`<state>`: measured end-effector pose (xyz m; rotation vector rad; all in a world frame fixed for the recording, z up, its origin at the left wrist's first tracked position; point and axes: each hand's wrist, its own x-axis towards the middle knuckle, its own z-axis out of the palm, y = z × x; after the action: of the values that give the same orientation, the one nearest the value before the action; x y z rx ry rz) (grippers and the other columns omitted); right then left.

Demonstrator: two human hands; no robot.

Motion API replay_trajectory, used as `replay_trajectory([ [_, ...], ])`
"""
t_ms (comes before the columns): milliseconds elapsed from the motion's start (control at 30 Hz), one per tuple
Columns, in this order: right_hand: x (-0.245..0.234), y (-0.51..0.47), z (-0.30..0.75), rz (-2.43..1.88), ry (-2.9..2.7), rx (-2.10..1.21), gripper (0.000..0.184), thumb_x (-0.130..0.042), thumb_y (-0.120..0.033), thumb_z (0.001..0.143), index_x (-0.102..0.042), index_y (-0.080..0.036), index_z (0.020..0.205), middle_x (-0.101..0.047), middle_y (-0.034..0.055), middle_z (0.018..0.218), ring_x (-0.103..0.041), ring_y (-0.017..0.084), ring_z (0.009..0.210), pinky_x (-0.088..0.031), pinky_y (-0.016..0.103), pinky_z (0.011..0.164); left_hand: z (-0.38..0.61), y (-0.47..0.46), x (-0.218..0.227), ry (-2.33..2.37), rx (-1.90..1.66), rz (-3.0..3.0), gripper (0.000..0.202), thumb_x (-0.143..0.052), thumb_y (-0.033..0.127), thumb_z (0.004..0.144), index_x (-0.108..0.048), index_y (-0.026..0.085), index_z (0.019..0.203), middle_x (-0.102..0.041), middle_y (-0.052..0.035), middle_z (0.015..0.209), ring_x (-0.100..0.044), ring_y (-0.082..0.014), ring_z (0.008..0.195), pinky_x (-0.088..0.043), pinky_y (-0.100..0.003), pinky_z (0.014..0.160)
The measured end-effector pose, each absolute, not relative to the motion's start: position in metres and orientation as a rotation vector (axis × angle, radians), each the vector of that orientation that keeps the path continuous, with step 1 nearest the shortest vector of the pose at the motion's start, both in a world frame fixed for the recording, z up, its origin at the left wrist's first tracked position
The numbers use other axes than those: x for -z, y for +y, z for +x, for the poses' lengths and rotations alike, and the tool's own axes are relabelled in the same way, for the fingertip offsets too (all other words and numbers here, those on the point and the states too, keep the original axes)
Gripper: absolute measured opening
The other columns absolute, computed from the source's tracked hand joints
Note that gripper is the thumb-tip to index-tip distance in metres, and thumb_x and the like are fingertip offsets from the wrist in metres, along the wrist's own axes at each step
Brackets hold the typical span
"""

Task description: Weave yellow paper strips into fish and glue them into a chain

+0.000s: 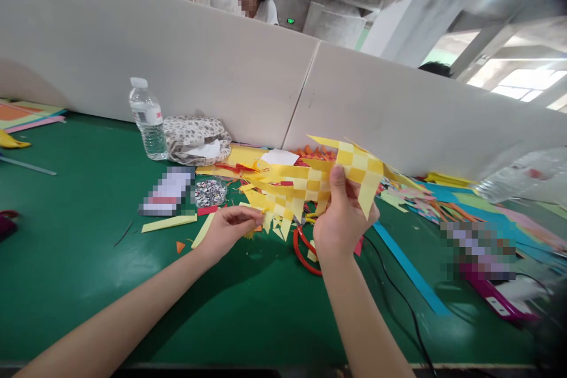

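My right hand [341, 221] is closed around a piece of woven paper [359, 159], a checkered weave of light and dark yellow strips with pointed loose ends. My thumb presses on its near face. The weave stretches left above the table toward my other hand. My left hand [234, 225] is closed in a pinch close to the weave's lower left ends. A bit of yellow shows at its fingertips, too small to name. Below and between the hands lie red-handled scissors [305, 257], partly hidden by my right hand and the paper.
A water bottle [148, 121], a patterned pouch [197, 139], a phone [168, 192] and a packet of googly eyes [210, 192] stand or lie at left. Paper scraps spread behind my hands. At right are a blue strip [410, 266], a black cable [405, 298] and another bottle [522, 174]. A partition [212, 65] backs the green table.
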<state>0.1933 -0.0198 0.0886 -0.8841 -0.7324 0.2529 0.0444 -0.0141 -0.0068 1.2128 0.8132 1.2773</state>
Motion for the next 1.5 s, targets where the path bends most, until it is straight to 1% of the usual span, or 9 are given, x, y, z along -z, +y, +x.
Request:
replay_trajectory([
  [133, -0.084, -0.021, 0.189, -0.936, -0.732, -0.237, 0.024, -0.070, -0.039, 0.068, -0.065, -0.017, 0.075, -0.068, 0.0046, 0.088, -0.066, 0.018, 0.084, -0.057, 0.032, 0.070, 0.048, -0.015, 0.004, 0.874, -1.356, 1.218, 0.018, -0.076, 0.023, 0.059, -0.068, 0.020, 0.074, -0.068, -0.0007, 0.077, -0.062, -0.0139, 0.071, -0.054, -0.027, 0.063],
  [300, -0.081, -0.021, 0.185, -0.994, -0.764, -0.214, 0.024, -0.068, -0.041, 0.070, -0.066, -0.018, 0.077, -0.067, 0.0045, 0.088, -0.064, 0.019, 0.091, -0.057, 0.033, 0.074, 0.048, -0.014, 0.005, 0.906, -1.403, 1.255, 0.018, -0.076, 0.026, 0.060, -0.065, 0.020, 0.074, -0.067, 0.0003, 0.075, -0.058, -0.0114, 0.064, -0.051, -0.024, 0.057],
  [600, -0.087, -0.025, 0.176, -0.942, -0.770, -0.278, 0.022, -0.070, -0.039, 0.069, -0.065, -0.018, 0.070, -0.066, 0.0013, 0.073, -0.066, 0.017, 0.076, -0.057, 0.032, 0.068, 0.048, -0.016, 0.001, 1.024, -1.370, 1.257, 0.014, -0.073, 0.031, 0.062, -0.067, 0.020, 0.069, -0.067, -0.0005, 0.063, -0.059, -0.0135, 0.054, -0.047, -0.024, 0.046],
  [733, -0.085, -0.025, 0.176, -1.003, -0.807, -0.224, 0.021, -0.067, -0.040, 0.071, -0.066, -0.019, 0.072, -0.068, 0.0021, 0.077, -0.066, 0.018, 0.085, -0.056, 0.034, 0.076, 0.048, -0.015, 0.001, 1.011, -1.369, 1.234, 0.014, -0.073, 0.031, 0.063, -0.066, 0.020, 0.069, -0.068, -0.0001, 0.064, -0.063, -0.0141, 0.057, -0.051, -0.026, 0.053],
  [867, -0.084, -0.025, 0.176, -0.963, -0.765, -0.266, 0.024, -0.069, -0.041, 0.068, -0.066, -0.018, 0.072, -0.068, 0.0027, 0.078, -0.066, 0.017, 0.078, -0.057, 0.031, 0.069, 0.048, -0.015, 0.002, 0.939, -1.355, 1.233, 0.011, -0.069, 0.030, 0.069, -0.064, 0.020, 0.072, -0.066, 0.0008, 0.064, -0.063, -0.0132, 0.057, -0.053, -0.027, 0.059],
  [1033, -0.086, -0.024, 0.175, -0.896, -0.717, -0.317, 0.024, -0.073, -0.038, 0.064, -0.065, -0.017, 0.072, -0.068, 0.0025, 0.079, -0.066, 0.017, 0.077, -0.058, 0.031, 0.066, 0.048, -0.015, 0.006, 0.887, -1.319, 1.213, 0.014, -0.066, 0.031, 0.072, -0.060, 0.019, 0.076, -0.064, 0.0016, 0.066, -0.062, -0.0112, 0.061, -0.050, -0.023, 0.058],
  [1167, -0.087, -0.023, 0.176, -0.932, -0.693, -0.289, 0.025, -0.073, -0.040, 0.064, -0.063, -0.017, 0.067, -0.068, 0.0020, 0.075, -0.066, 0.015, 0.073, -0.058, 0.031, 0.067, 0.047, -0.012, 0.009, 0.890, -1.257, 1.199, 0.019, -0.064, 0.036, 0.074, -0.056, 0.019, 0.077, -0.059, 0.0043, 0.058, -0.056, -0.0087, 0.054, -0.045, -0.020, 0.051],
  [1367, -0.085, -0.022, 0.177, -0.905, -0.690, -0.279, 0.023, -0.074, -0.037, 0.063, -0.062, -0.017, 0.064, -0.065, -0.0012, 0.066, -0.064, 0.013, 0.065, -0.058, 0.032, 0.069, 0.049, -0.010, 0.011, 0.891, -1.251, 1.211, 0.024, -0.063, 0.040, 0.075, -0.053, 0.018, 0.075, -0.055, 0.0038, 0.064, -0.054, -0.0089, 0.059, -0.046, -0.021, 0.059],
  [1500, -0.084, -0.022, 0.179, -0.870, -0.675, -0.307, 0.021, -0.075, -0.034, 0.063, -0.064, -0.017, 0.066, -0.066, -0.0007, 0.070, -0.065, 0.014, 0.069, -0.057, 0.030, 0.067, 0.050, -0.008, 0.015, 0.913, -1.259, 1.227, 0.025, -0.062, 0.042, 0.075, -0.053, 0.018, 0.076, -0.057, 0.0029, 0.068, -0.056, -0.0096, 0.063, -0.046, -0.021, 0.062],
])
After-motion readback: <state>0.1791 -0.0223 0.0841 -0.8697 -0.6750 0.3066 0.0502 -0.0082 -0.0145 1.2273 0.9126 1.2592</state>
